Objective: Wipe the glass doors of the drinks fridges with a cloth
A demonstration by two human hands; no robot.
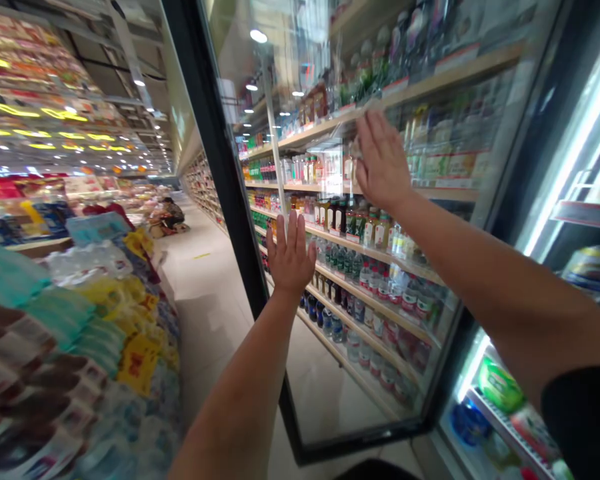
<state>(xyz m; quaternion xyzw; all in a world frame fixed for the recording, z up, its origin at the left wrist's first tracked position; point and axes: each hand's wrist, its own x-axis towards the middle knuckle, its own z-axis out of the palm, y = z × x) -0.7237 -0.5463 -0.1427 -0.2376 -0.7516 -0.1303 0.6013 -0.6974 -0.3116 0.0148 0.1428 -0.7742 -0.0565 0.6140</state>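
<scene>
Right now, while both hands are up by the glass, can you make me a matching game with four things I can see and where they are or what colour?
Things:
1. Left hand
2. Right hand
3. Door frame
4. Bright green item

Clues:
A. Black
B. The lower of the two hands
C. Low down, toward the right side of the picture
D. The higher of the two hands

Right pairs: 1-B, 2-D, 3-A, 4-C
</scene>
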